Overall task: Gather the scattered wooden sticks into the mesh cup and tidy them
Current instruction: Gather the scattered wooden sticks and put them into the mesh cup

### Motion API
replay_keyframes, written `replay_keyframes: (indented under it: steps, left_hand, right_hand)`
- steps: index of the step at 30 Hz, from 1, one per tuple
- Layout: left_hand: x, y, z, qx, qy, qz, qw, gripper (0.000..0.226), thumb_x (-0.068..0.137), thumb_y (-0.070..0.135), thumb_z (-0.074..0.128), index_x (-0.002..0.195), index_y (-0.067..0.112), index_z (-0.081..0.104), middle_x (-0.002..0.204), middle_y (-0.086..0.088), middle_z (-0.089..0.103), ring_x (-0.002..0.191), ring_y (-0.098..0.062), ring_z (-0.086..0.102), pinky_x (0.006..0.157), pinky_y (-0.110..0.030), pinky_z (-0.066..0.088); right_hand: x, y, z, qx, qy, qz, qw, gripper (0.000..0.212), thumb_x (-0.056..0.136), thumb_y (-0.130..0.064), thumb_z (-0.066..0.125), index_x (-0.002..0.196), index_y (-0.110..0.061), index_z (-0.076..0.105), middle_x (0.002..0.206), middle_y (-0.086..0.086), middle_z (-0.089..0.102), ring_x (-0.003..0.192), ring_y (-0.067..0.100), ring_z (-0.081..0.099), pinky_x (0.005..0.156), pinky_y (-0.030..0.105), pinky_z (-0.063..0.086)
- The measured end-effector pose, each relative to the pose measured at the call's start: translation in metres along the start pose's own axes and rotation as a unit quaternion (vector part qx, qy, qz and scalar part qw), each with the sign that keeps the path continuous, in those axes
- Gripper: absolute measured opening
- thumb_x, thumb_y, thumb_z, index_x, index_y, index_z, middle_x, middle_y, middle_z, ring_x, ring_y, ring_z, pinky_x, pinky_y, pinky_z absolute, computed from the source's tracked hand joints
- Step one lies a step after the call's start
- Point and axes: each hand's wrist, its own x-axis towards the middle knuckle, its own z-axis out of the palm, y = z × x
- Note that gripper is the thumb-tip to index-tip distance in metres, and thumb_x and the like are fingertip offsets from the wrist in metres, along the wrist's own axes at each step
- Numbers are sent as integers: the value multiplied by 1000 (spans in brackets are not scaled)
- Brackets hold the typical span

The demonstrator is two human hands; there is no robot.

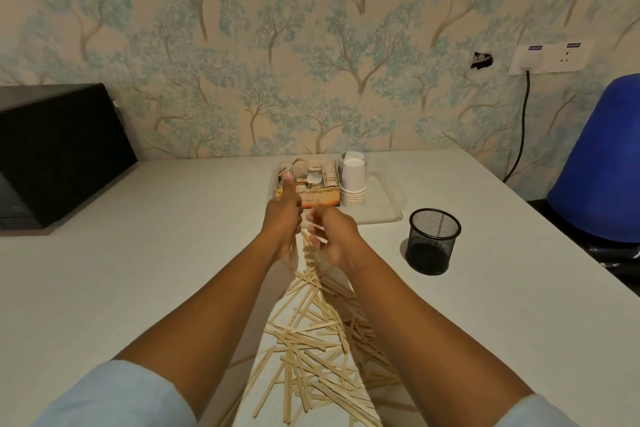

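Several pale wooden sticks lie in a loose pile on the white table, running from between my forearms toward the near edge. My left hand is a fist with the thumb up, and a few blurred sticks hang below it. My right hand is close beside it, fingers curled and motion-blurred; whether it holds sticks is unclear. Both hands hover over the far end of the pile. The black mesh cup stands upright to the right of my right hand and looks empty.
A clear tray behind my hands holds a box of sachets and a stack of white paper cups. A black appliance sits at the back left. A blue chair stands past the table's right edge.
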Motion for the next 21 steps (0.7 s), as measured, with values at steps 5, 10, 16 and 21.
replay_keyframes:
  steps: [5, 10, 16, 21]
  left_hand:
    - [-2, 9, 9, -73, 3, 21, 997, 62, 91, 76, 29, 66, 20, 41, 55, 1, 38, 43, -8, 41, 44, -19, 38]
    - [-2, 4, 13, -103, 9, 86, 991, 57, 94, 69, 35, 69, 19, 47, 55, 6, 47, 44, -5, 39, 41, -16, 37]
    - [-1, 4, 15, -143, 20, 56, 988, 59, 95, 70, 35, 83, 17, 58, 53, 8, 49, 45, -6, 45, 44, -19, 39]
    - [-4, 10, 19, -200, -30, -22, 979, 46, 100, 51, 43, 65, 21, 52, 49, 7, 38, 44, -9, 33, 49, -25, 27]
  right_hand:
    - [1, 26, 2, 197, -41, 146, 969, 41, 103, -31, 35, 104, 1, 60, 104, 17, 67, 93, 28, 63, 96, 39, 49]
    - [-7, 30, 15, 312, -86, 136, 936, 43, 103, -28, 32, 130, -6, 56, 121, 18, 65, 101, 31, 66, 79, 42, 56]
    - [-16, 24, 24, 324, -71, 117, 936, 41, 101, -21, 26, 117, -8, 61, 100, 14, 67, 83, 27, 66, 72, 35, 54]
    - [-19, 17, 26, 328, -48, 106, 938, 38, 100, -17, 26, 94, -11, 64, 89, 10, 67, 79, 24, 65, 74, 35, 53]
